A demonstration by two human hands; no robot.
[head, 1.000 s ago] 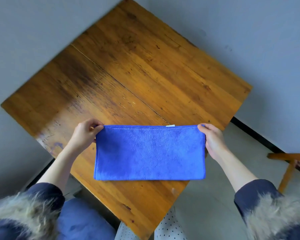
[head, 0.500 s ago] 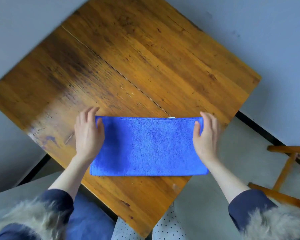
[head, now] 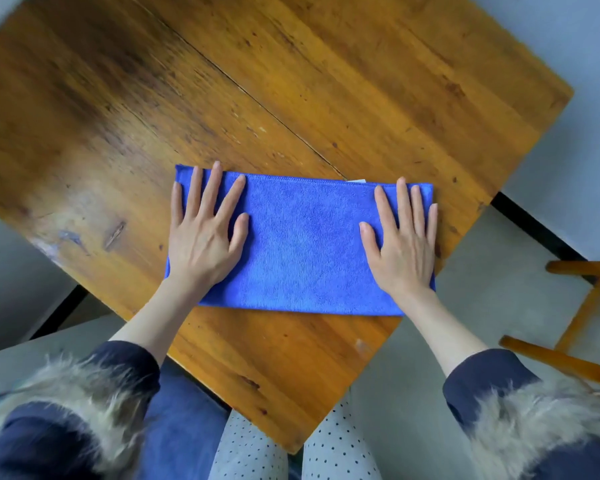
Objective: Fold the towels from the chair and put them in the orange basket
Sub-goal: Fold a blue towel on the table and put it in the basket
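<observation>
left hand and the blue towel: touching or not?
Touching. The head view shows the left hand lying flat on the left end of the blue towel, fingers straight and spread, with no gap visible under the palm.

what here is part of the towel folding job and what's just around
Part of the job:
- towel, blue, folded, flat on the table
- left hand, flat on its left end
- right hand, flat on its right end
- chair, only its wooden frame in view at right

Just around:
- table, the work surface

The basket is not in view.
</observation>
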